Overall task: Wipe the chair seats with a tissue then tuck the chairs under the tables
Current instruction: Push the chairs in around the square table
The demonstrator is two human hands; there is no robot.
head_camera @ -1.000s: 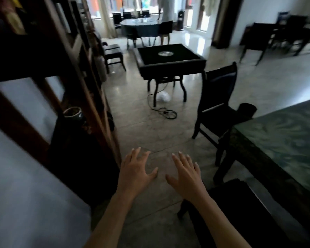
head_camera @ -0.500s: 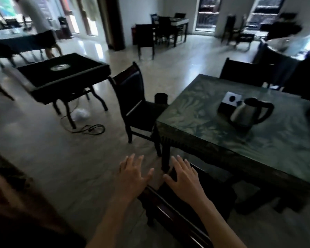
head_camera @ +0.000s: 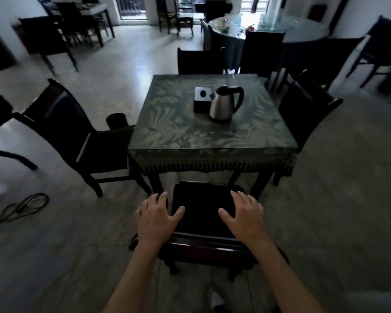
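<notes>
Both hands are reaching out over the near chair [head_camera: 201,213], whose dark seat is sitting just in front of the square desk [head_camera: 212,136], not yet pushed under it. The left hand [head_camera: 156,216] is spreading flat, fingers apart and holding nothing, over the seat's left edge; whether it is touching the seat is not clear. The right hand [head_camera: 244,214] is doing the same over the right side of the seat, open and empty too. The chair's glossy backrest rail [head_camera: 201,243] is lying across beneath both wrists.

On the patterned green desk top a steel kettle [head_camera: 224,105] with a black handle is standing just beside a small black and white box [head_camera: 202,99]. A second chair [head_camera: 77,136] is standing at the desk's left side, its seat partly under the edge, with a dark round bin [head_camera: 116,119] behind it. A third chair [head_camera: 307,109] is sitting at the right side, and a fourth [head_camera: 200,62] at the far side. A black cable [head_camera: 20,208] is lying coiled on the floor to the left
</notes>
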